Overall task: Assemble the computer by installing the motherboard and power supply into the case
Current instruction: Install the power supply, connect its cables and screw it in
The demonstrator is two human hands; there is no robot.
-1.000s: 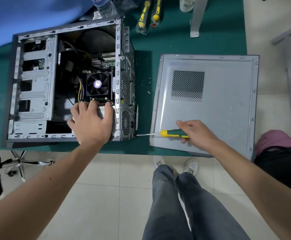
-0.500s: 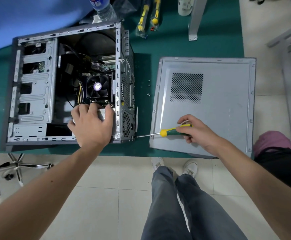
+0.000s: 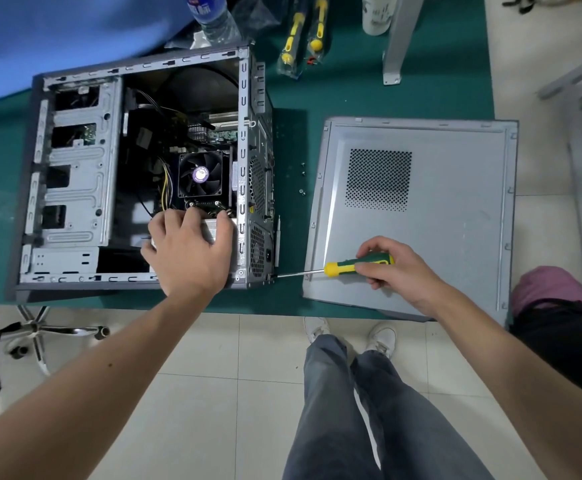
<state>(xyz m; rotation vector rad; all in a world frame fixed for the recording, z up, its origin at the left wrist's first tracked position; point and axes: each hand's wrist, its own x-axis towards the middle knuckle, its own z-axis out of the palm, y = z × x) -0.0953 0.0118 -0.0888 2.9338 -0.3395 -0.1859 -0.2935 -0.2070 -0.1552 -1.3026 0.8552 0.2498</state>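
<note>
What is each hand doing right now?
Left hand: fingers spread, pressing on the power supply.
Right hand: gripping the screwdriver.

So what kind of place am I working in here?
Probably a computer repair or training workshop: an open computer case lies on a green work mat, its removed side panel beside it, with packaged screwdrivers nearby and tiled flooring below.

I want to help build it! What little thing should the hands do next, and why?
Probably keep turning the green-and-yellow screwdriver to tighten that screw. Its tip sits at the lower rear corner of the open grey metal computer case, the right hand grips its handle, and the left hand presses on the silver power supply box inside, likely steadying it.
</note>
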